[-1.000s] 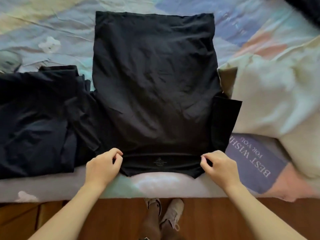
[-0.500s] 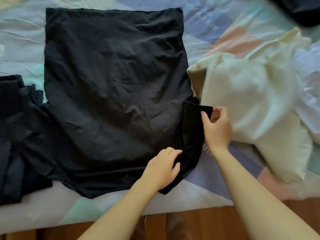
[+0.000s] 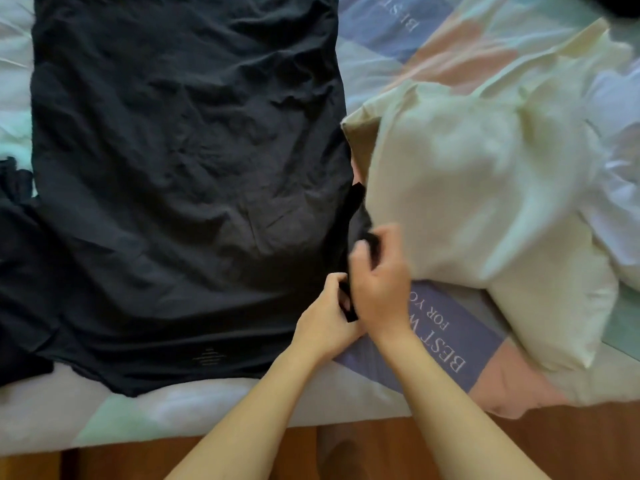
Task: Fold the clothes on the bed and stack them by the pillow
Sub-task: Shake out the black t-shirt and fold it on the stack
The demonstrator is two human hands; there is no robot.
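A black T-shirt (image 3: pixel 187 161) lies spread flat on the bed, collar toward me at the near edge. Its right sleeve (image 3: pixel 356 216) is lifted and bunched at the shirt's right side. My right hand (image 3: pixel 381 282) grips the sleeve's cloth, fingers curled round it. Just below and to the left, my left hand (image 3: pixel 325 320) pinches the same sleeve near the shoulder seam. A cream pillow (image 3: pixel 485 202) lies directly right of the sleeve, almost touching it.
More dark clothing (image 3: pixel 17 271) is piled at the left edge of the bed. The pastel patchwork bedsheet (image 3: pixel 446 344) has printed lettering by the pillow. White fabric (image 3: pixel 620 161) lies at far right. Wooden floor (image 3: pixel 519 445) runs along the bed's near edge.
Both hands left the collar and went to the right sleeve. The right hand has drawn the sleeve's end inward, toward the left hand, bunching it. The view has shifted right.
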